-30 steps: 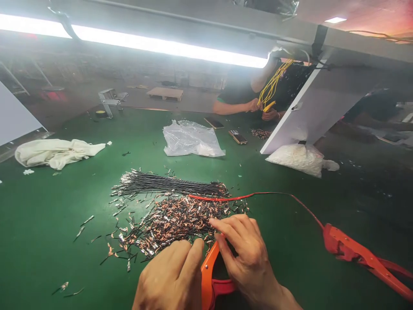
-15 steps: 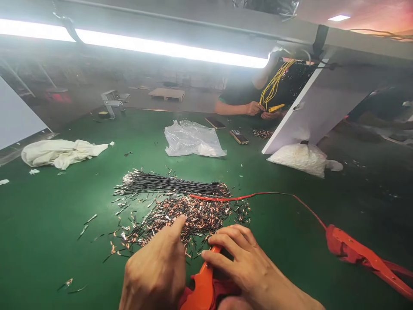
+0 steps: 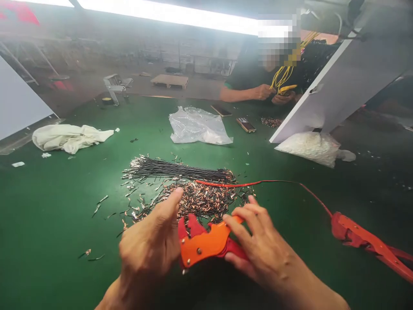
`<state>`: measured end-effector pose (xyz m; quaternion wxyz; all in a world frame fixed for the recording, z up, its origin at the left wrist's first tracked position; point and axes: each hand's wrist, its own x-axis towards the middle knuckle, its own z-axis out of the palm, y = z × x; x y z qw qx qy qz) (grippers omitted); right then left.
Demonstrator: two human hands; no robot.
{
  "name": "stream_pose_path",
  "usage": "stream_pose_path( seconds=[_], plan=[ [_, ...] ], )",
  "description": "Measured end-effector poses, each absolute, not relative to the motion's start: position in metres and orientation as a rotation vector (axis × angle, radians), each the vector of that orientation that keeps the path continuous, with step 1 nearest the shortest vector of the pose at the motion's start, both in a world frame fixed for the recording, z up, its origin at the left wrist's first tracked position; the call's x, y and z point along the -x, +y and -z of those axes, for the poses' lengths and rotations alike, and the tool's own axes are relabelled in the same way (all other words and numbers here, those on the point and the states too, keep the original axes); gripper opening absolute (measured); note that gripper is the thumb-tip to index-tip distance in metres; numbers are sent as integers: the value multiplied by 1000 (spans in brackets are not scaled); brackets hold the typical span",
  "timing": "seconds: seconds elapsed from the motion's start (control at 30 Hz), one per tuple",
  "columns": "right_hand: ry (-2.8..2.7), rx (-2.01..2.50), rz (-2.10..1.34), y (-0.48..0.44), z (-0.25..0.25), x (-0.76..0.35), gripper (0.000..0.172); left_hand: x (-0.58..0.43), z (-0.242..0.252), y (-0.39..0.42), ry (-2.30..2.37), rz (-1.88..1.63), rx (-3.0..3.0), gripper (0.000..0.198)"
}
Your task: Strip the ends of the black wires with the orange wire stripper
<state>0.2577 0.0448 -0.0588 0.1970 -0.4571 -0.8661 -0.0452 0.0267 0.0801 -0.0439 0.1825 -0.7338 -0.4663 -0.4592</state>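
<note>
My right hand (image 3: 261,241) is closed round the handles of an orange and red wire stripper (image 3: 201,247), whose open red jaws face up. Just left of the jaws is my left hand (image 3: 151,237), thumb raised; its other fingers are hidden from view. Beyond both hands lies a heap of short black wire pieces with copper ends (image 3: 206,200). Behind that heap rests a bundle of long black wires (image 3: 183,168) with metal terminals at its left end. A thin red strip (image 3: 248,184) runs from the heap to a second orange-red tool (image 3: 371,239) on the right.
Across the green table (image 3: 64,206) are a clear plastic bag (image 3: 200,127), a white cloth (image 3: 71,137), two phone-like devices and a filled white bag (image 3: 312,148) by a slanted panel (image 3: 342,82). At the far side, a person's hands (image 3: 264,92) hold yellow wires.
The wire stripper has come up and turned, so its jaws now show between my hands. My right hand has moved slightly right, and the view has shifted.
</note>
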Motion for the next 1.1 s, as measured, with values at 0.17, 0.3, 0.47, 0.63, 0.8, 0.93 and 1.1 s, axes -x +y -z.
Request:
stream_pose_path(
  seconds=[0.17, 0.3, 0.47, 0.63, 0.8, 0.93, 1.1],
  plan=[
    [-2061, 1362, -165, 44, 40, -280, 43, -25, 38, 80, -1304, 1392, 2020, 35],
    [-1567, 1154, -1118, 38, 28, -273, 50, -27, 36, 76, -1275, 1472, 2072, 32],
    [-1008, 859, -1651, 37, 25, -250, 38, -29, 37, 69, -1340, 1491, 2060, 26],
    [-765, 670, -1927, 36, 35, -244, 34, -25, 45, 72, -1271, 1500, 2095, 35],
    [-802, 568, -2092, 31, 45, -241, 46, -25, 48, 76, -1275, 1539, 2094, 36],
    [-801, 521, -2205, 27, 50, -239, 54, -31, 53, 70, -1284, 1588, 2110, 26],
    [-676, 507, -2340, 29, 47, -238, 54, -36, 52, 63, -1425, 1631, 2136, 22]
  ],
)
